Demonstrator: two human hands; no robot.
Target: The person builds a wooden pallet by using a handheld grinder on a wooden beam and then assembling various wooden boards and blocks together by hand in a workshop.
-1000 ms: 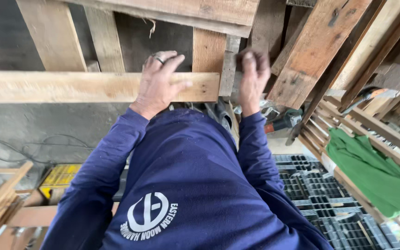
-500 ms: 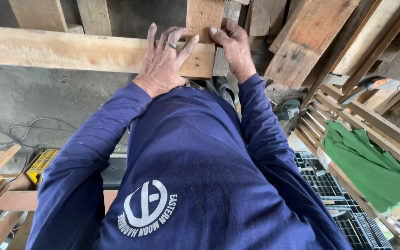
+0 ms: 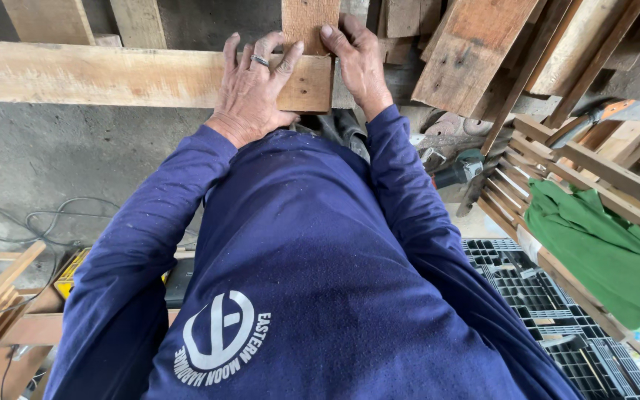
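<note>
The left hand (image 3: 252, 92) lies flat, fingers (image 3: 262, 61) spread and pressed down on the end of a long pale plank (image 3: 112, 74), gripping nothing; a ring sits on one finger. The right hand (image 3: 361, 63) rests just beside it, its thumb and fingertips set against the lower end of a shorter reddish board (image 3: 310, 18) that crosses the plank; whether those fingers curl round the edge I cannot tell.

The plank's long axis runs out to the left of the hands, its cut end directly under the left palm. The reddish board stands square to it, running away from the person, so the joint sits between the two hands, with both about equally near.

Both timbers are rough-sawn, dry and grainy, the plank lighter and knotted. Right of the plank lean more weathered boards (image 3: 475, 52), a power tool (image 3: 457, 170), a green cloth (image 3: 601, 244) and black plastic crates (image 3: 535, 296); below it, grey concrete floor (image 3: 46, 163) with a cable (image 3: 53, 218).
</note>
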